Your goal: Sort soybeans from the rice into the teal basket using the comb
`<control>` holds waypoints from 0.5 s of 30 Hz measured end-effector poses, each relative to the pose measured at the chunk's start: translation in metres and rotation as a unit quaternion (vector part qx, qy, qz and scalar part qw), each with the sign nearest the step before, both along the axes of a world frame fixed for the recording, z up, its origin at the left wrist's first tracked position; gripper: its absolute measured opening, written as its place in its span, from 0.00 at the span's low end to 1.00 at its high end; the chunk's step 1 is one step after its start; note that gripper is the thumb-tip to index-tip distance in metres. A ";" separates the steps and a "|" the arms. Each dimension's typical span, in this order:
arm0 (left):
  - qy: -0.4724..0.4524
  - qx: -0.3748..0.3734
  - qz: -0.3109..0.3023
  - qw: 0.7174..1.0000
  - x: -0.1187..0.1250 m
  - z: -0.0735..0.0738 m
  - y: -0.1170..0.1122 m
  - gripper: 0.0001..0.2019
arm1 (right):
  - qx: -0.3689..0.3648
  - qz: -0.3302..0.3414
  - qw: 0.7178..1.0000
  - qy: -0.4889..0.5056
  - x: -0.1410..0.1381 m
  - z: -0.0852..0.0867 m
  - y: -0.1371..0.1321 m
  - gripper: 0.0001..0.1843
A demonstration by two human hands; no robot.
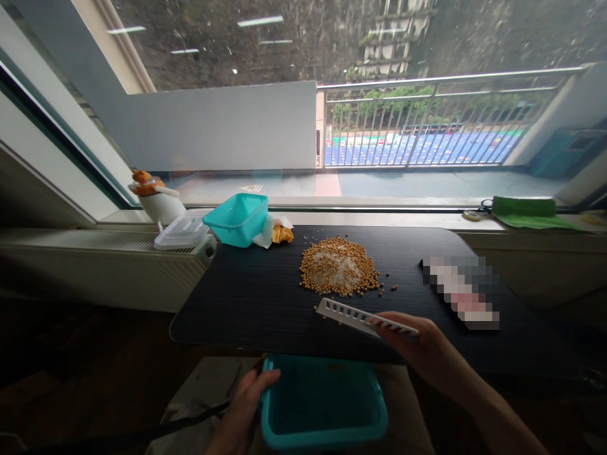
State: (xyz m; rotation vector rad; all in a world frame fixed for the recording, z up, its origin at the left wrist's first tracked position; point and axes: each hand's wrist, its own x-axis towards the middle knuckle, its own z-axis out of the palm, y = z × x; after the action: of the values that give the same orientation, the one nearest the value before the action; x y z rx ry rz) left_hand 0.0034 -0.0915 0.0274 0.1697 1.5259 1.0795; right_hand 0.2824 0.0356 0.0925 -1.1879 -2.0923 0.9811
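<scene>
Left hand: fingers closed on the left rim of the teal tub. Right hand: fingers pinch one end of the white slotted strip. Risk: gripped at one end only, the strip may twist and scatter beans. Its long axis runs leftward from the fingertips, and the free end points left, just short of the bean pile beyond.

Faced a wide glass window full of grey daylight, with pale strip-light reflections across it. Looked onto a plain grey balcony wall and a silver metal railing. Kept a white ribbed radiator just left of the black wood-grain table.
</scene>
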 end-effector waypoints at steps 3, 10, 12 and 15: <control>-0.006 0.004 0.003 1.000 0.003 -0.005 -0.001 0.12 | -0.039 0.022 0.999 0.014 0.000 0.005 -0.014 0.16; 0.017 0.001 0.016 1.000 -0.002 -0.005 0.001 0.11 | -0.035 0.003 0.999 0.035 -0.004 0.008 -0.008 0.16; 0.023 -0.004 0.022 0.999 -0.007 -0.002 0.001 0.12 | -0.010 -0.010 0.999 0.040 -0.014 0.005 0.000 0.16; 0.022 -0.005 0.028 0.999 -0.012 0.003 -0.001 0.13 | -0.001 0.016 0.999 0.037 -0.032 0.002 0.005 0.15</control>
State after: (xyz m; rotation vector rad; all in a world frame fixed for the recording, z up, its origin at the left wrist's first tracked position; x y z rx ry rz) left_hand -0.0090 -0.0924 0.0303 0.1465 1.5830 1.1189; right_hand 0.2500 0.0403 0.0946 -1.1061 -2.0595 1.0274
